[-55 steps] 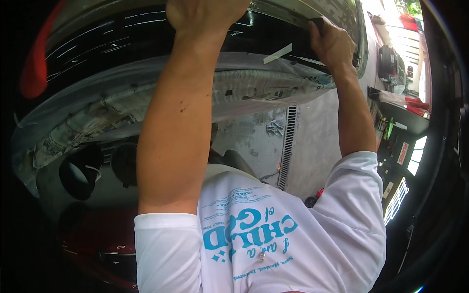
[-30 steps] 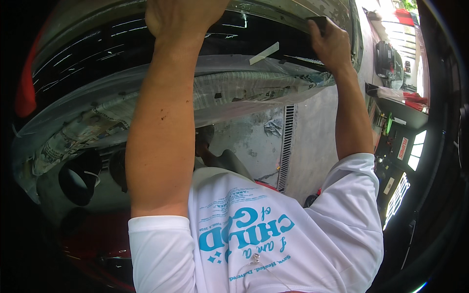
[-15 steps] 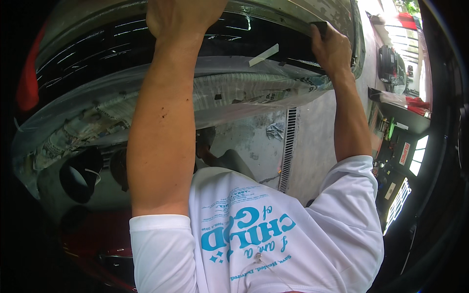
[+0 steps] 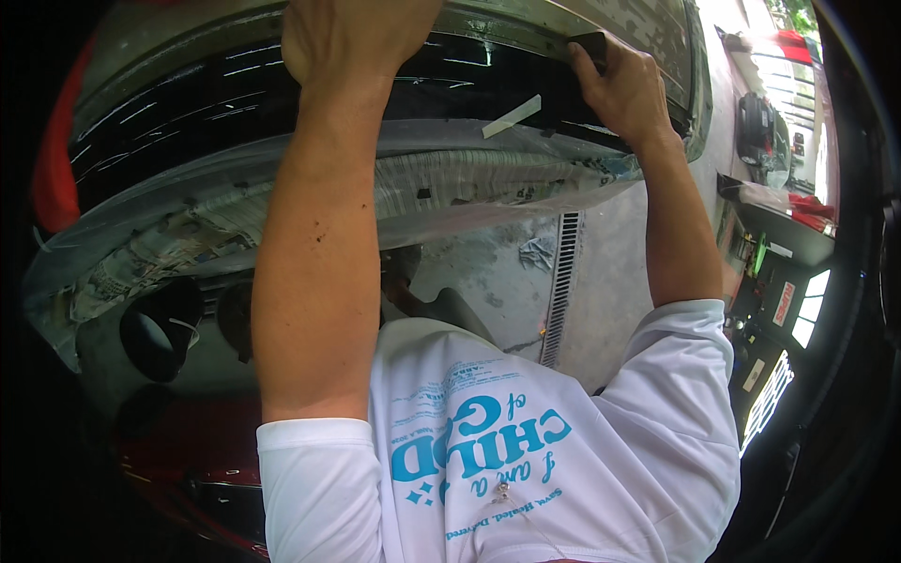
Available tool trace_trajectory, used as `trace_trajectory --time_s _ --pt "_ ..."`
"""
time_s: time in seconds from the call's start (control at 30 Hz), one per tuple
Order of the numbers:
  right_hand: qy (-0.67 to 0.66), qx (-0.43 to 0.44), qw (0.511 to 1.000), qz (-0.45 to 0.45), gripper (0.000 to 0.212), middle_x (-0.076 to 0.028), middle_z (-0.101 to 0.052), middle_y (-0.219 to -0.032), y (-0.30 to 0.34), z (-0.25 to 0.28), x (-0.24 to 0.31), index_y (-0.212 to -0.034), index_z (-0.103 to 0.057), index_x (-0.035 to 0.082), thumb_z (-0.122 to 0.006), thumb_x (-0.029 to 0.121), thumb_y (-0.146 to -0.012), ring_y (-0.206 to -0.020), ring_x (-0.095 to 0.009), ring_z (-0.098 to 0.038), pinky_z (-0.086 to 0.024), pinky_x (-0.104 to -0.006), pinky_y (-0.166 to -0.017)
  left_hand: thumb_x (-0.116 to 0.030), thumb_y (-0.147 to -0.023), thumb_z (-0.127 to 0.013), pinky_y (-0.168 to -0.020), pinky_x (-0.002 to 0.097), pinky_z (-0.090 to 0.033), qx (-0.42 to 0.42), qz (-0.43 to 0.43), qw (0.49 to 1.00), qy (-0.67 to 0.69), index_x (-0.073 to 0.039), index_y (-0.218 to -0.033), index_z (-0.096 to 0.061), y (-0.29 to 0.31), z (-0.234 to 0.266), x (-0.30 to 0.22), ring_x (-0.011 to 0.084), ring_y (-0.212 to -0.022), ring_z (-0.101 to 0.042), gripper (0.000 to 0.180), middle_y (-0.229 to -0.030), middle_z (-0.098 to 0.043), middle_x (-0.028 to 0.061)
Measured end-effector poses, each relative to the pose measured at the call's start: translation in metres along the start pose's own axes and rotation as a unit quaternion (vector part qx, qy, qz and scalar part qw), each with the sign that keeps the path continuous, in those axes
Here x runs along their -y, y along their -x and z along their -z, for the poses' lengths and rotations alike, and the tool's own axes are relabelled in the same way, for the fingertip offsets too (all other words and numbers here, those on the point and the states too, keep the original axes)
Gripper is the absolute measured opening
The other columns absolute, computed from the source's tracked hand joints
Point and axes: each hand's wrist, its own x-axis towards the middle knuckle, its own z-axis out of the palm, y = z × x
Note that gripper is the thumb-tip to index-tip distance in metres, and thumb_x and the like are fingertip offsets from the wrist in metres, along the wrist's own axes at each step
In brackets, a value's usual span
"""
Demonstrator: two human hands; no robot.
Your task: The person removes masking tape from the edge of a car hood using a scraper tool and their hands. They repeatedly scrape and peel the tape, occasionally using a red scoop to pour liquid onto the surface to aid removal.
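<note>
My right hand [image 4: 631,92] is closed round a small dark block [image 4: 591,44], held at the upper part of a car body panel. The panel has a glossy black band [image 4: 235,80] below a dull grey-brown, patchy surface [image 4: 615,23]. My left hand [image 4: 361,38] rests over the same panel near the upper edge of the view; its fingers are cut off from sight. Between the two hands, a short strip of pale masking tape [image 4: 512,116] sticks to the black band and stands out past its lower edge. Newspaper [image 4: 441,178] and clear plastic film [image 4: 375,225] hang below it.
A drain grate [image 4: 564,272] runs along the grey concrete floor, with a crumpled sheet [image 4: 537,252] beside it. At lower left are a dark round container [image 4: 155,338] and a red car [image 4: 178,441]. A dark car [image 4: 755,131] stands at far right, near a workbench.
My right hand has slid left along the panel with the dark block. My left hand has stayed nearly in place, while the whole view has shifted slightly.
</note>
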Motion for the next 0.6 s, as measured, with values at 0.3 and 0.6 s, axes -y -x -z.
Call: trace_trajectory --time_s 0.3,0.6 --pt "0.088 0.004 0.991 -0.099 0.04 -0.024 -0.078 -0.097 0.005 0.001 0.003 -0.11 -0.075 0.005 -0.066 0.043 -0.102 -0.097 -0.045 -0.075 -0.057 -0.0553 -0.09 -0.046 -0.093 -0.065 -0.093 0.0561 -0.055 0.019 0.005 1.0 -0.001 0.004 -0.161 -0.034 -0.01 -0.006 0.009 0.0487 -0.1 -0.073 0.09 -0.104 -0.074 0.0328" --pt "0.042 0.048 0.998 -0.016 0.041 -0.025 -0.077 -0.098 -0.017 0.005 0.039 -0.109 -0.075 0.005 -0.066 0.044 -0.101 -0.1 -0.046 -0.074 -0.057 -0.0563 -0.09 -0.046 -0.093 -0.065 -0.09 0.0568 -0.055 0.024 0.012 1.0 -0.003 0.004 -0.161 -0.033 -0.01 0.0 0.01 0.0481 -0.097 -0.073 0.09 -0.102 -0.074 0.0324"
